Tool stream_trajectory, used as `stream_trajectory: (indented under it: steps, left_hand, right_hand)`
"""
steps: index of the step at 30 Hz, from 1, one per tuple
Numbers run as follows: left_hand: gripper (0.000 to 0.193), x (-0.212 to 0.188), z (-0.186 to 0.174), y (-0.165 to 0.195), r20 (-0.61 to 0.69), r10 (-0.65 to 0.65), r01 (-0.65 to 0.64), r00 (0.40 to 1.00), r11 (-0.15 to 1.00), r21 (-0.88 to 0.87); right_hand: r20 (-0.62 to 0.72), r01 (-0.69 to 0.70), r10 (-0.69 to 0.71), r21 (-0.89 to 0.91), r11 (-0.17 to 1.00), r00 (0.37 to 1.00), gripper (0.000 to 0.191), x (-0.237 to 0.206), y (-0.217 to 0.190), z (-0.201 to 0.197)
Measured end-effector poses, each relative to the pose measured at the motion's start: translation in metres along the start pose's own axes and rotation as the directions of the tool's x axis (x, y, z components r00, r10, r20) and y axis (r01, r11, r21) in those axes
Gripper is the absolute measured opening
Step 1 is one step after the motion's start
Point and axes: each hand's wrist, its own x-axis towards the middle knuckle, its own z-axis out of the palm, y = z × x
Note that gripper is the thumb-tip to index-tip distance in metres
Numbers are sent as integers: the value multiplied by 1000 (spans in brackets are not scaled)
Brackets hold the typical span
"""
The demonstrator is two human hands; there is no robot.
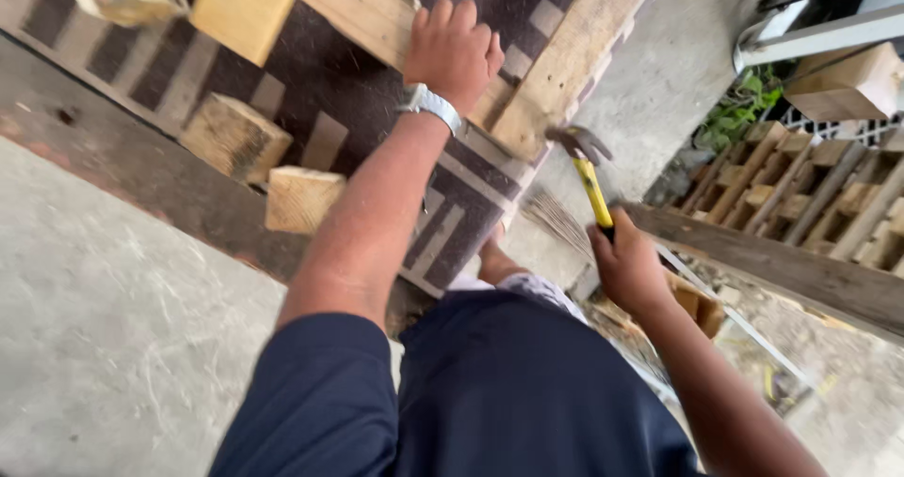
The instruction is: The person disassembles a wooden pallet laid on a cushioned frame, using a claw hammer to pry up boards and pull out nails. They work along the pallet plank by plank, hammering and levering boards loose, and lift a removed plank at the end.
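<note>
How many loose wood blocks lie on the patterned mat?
2 in full view: one block left of the left hand's forearm, and another block just below it, near the mat's edge. Cut-off pieces at the top edge may be more.
</note>
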Motion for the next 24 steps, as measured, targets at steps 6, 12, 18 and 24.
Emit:
stream_trajectory:
  steps: [6, 12, 18, 24]
  left_hand:
    - [28, 1, 3, 1, 20, -11, 12, 1000, 1000, -28]
    - [27, 1, -6, 4, -3, -23, 23, 1000, 999, -25]
    - [27, 5, -9, 8, 26, -43, 43, 999, 999, -31]
    - [27, -1, -2, -2, 32, -17, 18, 999, 999, -35]
  right_hand:
    - [-586, 782, -534, 555, 284, 610, 42, -56, 30, -94]
    - [55, -129, 144, -215, 968, 988, 39, 2, -24, -9]
    - [-486, 750, -572, 415, 515, 661, 25, -48, 28, -68]
    - [-210, 380, -358, 78, 922, 910, 23, -19, -53, -25]
